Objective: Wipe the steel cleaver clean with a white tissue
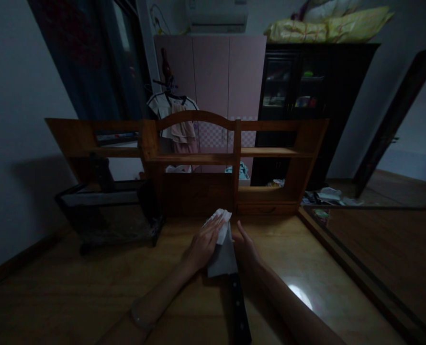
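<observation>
A knife with a dark handle [240, 306] lies on the wooden desk [91, 287], handle toward me, its blade covered by a white tissue [223, 256]. My left hand [202, 244] lies on the left side of the tissue with fingers stretched flat and together, pressing it against the blade. My right hand [248, 250] rests just right of the blade, fingers extended and touching the tissue's edge. The blade itself is hidden under the tissue.
A wooden shelf unit [234, 158] stands at the desk's back edge. A black wire-frame box [108, 211] sits at the back left. The desk's right edge [342, 258] drops to the floor. The room is dim, with a pink wardrobe [213, 76] and a dark cabinet [306, 86] behind.
</observation>
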A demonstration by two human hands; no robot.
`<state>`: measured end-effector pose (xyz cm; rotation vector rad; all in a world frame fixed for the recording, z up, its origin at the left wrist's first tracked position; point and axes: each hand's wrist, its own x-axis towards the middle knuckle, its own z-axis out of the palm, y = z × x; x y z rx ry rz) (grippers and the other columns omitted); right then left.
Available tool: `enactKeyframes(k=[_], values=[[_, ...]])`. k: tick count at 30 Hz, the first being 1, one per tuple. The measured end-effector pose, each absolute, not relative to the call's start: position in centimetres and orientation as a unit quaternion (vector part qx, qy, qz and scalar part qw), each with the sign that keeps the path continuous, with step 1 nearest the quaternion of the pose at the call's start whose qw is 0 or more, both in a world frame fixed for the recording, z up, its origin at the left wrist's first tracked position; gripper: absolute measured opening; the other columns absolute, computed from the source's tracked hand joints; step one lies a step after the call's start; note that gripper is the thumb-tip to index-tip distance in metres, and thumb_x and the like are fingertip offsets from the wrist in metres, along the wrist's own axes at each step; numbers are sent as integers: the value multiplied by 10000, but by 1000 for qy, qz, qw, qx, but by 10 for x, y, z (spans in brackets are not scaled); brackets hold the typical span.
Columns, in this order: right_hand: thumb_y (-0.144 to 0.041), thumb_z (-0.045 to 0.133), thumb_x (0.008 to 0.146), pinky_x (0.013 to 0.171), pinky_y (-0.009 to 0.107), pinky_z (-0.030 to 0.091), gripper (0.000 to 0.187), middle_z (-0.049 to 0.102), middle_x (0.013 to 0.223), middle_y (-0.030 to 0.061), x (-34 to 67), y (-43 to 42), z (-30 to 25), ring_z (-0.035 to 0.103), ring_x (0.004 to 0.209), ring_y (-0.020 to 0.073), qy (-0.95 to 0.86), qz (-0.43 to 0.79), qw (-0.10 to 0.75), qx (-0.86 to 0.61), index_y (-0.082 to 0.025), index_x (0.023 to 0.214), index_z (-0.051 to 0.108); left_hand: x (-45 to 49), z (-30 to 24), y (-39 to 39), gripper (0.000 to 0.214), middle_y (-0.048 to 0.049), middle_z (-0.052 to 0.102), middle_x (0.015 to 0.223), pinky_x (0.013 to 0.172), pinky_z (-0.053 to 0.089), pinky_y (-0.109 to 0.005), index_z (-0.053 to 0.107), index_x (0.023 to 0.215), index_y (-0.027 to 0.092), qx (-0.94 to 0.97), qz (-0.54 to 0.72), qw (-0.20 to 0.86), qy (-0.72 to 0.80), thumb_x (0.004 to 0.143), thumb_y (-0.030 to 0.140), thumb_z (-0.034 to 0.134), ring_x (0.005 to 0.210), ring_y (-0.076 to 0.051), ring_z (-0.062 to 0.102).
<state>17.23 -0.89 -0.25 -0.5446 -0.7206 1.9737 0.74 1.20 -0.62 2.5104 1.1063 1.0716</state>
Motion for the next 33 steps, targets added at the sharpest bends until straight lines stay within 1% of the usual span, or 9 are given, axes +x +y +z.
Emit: enactKeyframes(k=[4, 7, 14, 18, 21, 23, 27, 31, 33], values=[[-597, 420, 980, 924, 430, 462, 622, 715, 870, 162, 173, -13, 1, 670, 938, 306, -293, 806, 468, -214, -43, 1068, 688, 2, -13, 19, 467, 23, 298, 1559, 1233, 201, -380, 394, 1486, 238, 817, 396, 85, 411, 1056, 302, 221, 1459, -133, 223], [-607, 429, 971, 910, 439, 471, 617, 716, 878, 160, 174, -15, 4, 675, 924, 311, -285, 807, 465, -226, -56, 1069, 689, 1, -15, 20, 465, 16, 297, 1559, 1228, 212, -382, 415, 1474, 241, 804, 407, 89, 424, 1055, 307, 227, 1455, -135, 234], [-617, 449, 959, 917, 418, 467, 629, 714, 901, 169, 175, -15, 2, 671, 941, 310, -297, 802, 467, -225, -46, 1047, 698, 1, -13, 19, 467, 23, 289, 1562, 1228, 208, -388, 418, 1473, 253, 806, 405, 95, 422, 1050, 305, 227, 1455, -139, 233], [-642, 465, 940, 924, 442, 462, 638, 712, 923, 168, 176, -13, -1, 666, 952, 318, -305, 804, 464, -214, -56, 1048, 694, 1, -13, 18, 473, 24, 303, 1556, 1228, 210, -405, 411, 1478, 255, 818, 391, 95, 412, 1051, 305, 212, 1455, -146, 235], [-660, 463, 934, 921, 464, 464, 649, 712, 917, 167, 173, -12, -3, 663, 960, 326, -295, 811, 453, -224, -63, 1049, 690, 5, -9, 12, 476, 33, 293, 1559, 1231, 205, -395, 374, 1498, 256, 851, 364, 91, 368, 1052, 296, 212, 1459, -143, 224], [-643, 456, 947, 933, 445, 463, 624, 713, 939, 159, 169, -11, -4, 658, 985, 311, -276, 810, 463, -232, -74, 1052, 689, 8, -5, 7, 476, 30, 293, 1559, 1229, 213, -382, 361, 1504, 251, 879, 334, 96, 327, 1051, 295, 225, 1456, -143, 234], [-565, 424, 992, 959, 339, 455, 524, 710, 1013, 115, 161, -7, -9, 649, 1023, 239, -244, 789, 525, -205, -120, 1050, 695, 14, -3, 1, 469, 29, 322, 1545, 1218, 249, -361, 393, 1490, 256, 893, 310, 120, 302, 1049, 315, 241, 1439, -143, 277], [-633, 402, 972, 895, 396, 493, 638, 713, 900, 155, 163, -7, -10, 675, 937, 290, -284, 803, 467, -238, -72, 1037, 700, 11, -15, 13, 481, 27, 301, 1553, 1221, 234, -385, 404, 1485, 253, 857, 346, 115, 364, 1048, 320, 212, 1448, -149, 250], [-647, 381, 970, 873, 416, 503, 671, 712, 862, 162, 167, -10, -8, 683, 902, 303, -301, 797, 458, -253, -61, 1030, 702, 5, -21, 20, 485, 13, 309, 1550, 1220, 228, -400, 419, 1476, 236, 830, 364, 110, 408, 1046, 316, 209, 1447, -153, 252]])
